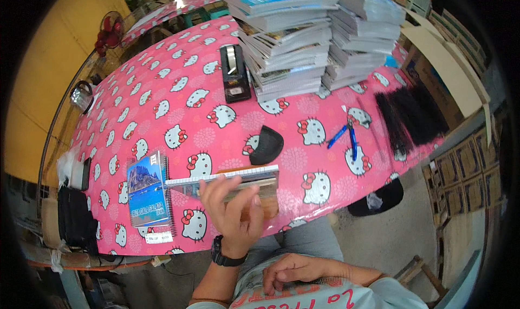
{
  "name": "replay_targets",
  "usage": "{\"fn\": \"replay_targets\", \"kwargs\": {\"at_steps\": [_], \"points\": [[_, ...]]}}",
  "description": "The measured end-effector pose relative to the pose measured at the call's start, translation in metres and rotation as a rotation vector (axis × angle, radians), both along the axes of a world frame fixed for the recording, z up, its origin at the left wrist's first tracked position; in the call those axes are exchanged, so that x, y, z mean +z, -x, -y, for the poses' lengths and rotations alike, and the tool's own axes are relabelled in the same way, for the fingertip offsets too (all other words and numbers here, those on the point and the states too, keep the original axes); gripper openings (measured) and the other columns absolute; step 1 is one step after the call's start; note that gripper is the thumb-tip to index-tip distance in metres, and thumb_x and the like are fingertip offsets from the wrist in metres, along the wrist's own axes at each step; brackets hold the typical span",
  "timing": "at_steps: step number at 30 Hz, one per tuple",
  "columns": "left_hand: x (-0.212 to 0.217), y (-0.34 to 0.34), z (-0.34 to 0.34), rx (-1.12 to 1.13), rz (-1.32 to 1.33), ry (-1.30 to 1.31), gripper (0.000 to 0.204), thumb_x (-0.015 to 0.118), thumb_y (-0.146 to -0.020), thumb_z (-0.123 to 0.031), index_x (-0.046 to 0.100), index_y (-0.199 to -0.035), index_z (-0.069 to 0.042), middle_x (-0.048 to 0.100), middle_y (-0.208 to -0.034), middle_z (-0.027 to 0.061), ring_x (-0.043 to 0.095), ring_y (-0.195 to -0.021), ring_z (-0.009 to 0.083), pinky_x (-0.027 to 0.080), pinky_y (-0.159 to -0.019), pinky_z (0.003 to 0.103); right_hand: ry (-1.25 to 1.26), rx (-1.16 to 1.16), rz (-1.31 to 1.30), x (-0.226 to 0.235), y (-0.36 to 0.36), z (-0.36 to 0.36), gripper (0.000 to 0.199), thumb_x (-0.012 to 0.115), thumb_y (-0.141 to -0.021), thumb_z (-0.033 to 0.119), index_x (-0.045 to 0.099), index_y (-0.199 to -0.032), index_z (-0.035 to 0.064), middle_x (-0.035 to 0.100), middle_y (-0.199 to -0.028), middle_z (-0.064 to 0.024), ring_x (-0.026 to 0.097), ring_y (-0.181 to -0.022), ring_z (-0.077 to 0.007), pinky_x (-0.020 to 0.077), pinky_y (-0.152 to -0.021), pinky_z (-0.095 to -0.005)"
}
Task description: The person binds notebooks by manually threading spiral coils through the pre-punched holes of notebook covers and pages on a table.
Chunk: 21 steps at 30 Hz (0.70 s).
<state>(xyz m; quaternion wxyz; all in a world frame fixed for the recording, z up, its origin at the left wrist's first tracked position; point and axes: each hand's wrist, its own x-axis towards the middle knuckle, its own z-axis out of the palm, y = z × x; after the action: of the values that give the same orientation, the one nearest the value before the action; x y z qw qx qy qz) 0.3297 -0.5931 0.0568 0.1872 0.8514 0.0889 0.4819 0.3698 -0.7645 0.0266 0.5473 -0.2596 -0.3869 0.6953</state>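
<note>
My left hand (232, 206), with a black watch on its wrist, is raised at the table's near edge with its fingers spread. Its fingertips overlap the side of a block of pages (254, 171), whose punched edge faces up. Whether they press on it I cannot tell. Below that edge a brown, wood-like surface (269, 199) shows, partly behind the hand. My right hand (295, 269) rests against my shirt with curled fingers; what is inside them, if anything, is hidden. Spiral-bound notebooks (146, 187) with a blue seaside cover lie left of the pages.
Tall stacks of printed booklets (287, 49) stand at the back, beside a black tape dispenser (234, 73). A black curved piece (266, 145), blue-handled pliers (346, 137) and black wire bundles (409, 119) lie on the pink patterned tablecloth (179, 114). Cardboard boxes (460, 173) are at right.
</note>
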Motion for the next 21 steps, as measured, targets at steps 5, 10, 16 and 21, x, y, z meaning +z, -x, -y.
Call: {"fn": "replay_targets", "kwargs": {"at_steps": [5, 10, 16, 21], "points": [[0.007, 0.008, -0.001, -0.051, -0.078, -0.025, 0.028, 0.063, -0.077, -0.009, 0.063, -0.105, -0.009, 0.052, -0.119, 0.0128, 0.043, -0.117, 0.0357, 0.027, -0.1, 0.05, -0.204, -0.164, 0.153, -0.009, -0.002, 0.021, 0.039, 0.046, -0.095, 0.036, 0.059, -0.091, 0.0, 0.059, -0.083, -0.005, 0.055, -0.076, -0.0158, 0.0428, -0.069, -0.0287], [0.03, -0.009, -0.005, 0.026, -0.325, -0.119, 0.039, 0.064, -0.076, -0.009, 0.06, -0.115, -0.009, 0.051, -0.128, 0.0093, 0.039, -0.127, 0.0292, 0.008, -0.108, 0.053, -0.281, -0.307, -0.006, -0.002, -0.012, 0.071, 0.04, 0.052, -0.091, 0.042, 0.061, -0.089, 0.0033, 0.057, -0.086, -0.0103, 0.054, -0.081, -0.0237, 0.0411, -0.076, -0.0344], [0.022, -0.022, -0.016, -0.096, -0.269, -0.007, 0.024, 0.067, -0.076, -0.009, 0.067, -0.1, -0.01, 0.061, -0.086, 0.0036, 0.056, -0.082, 0.0179, 0.028, -0.089, 0.039, -0.17, -0.368, -0.045, -0.013, -0.026, 0.08, 0.045, 0.052, -0.091, 0.044, 0.06, -0.104, 0.002, 0.054, -0.089, -0.0075, 0.048, -0.075, -0.0156, 0.0384, -0.07, -0.0291], [0.021, -0.016, -0.018, -0.166, -0.254, 0.032, 0.021, 0.069, -0.074, -0.013, 0.068, -0.096, -0.011, 0.061, -0.082, 0.0022, 0.055, -0.077, 0.017, 0.029, -0.079, 0.035, 0.173, -0.761, 0.612, 0.044, -0.078, 0.025, 0.036, 0.051, -0.093, 0.029, 0.055, -0.116, 0.0017, 0.049, -0.077, -0.0018, 0.045, -0.066, -0.0084, 0.0374, -0.058, -0.0234]]}}
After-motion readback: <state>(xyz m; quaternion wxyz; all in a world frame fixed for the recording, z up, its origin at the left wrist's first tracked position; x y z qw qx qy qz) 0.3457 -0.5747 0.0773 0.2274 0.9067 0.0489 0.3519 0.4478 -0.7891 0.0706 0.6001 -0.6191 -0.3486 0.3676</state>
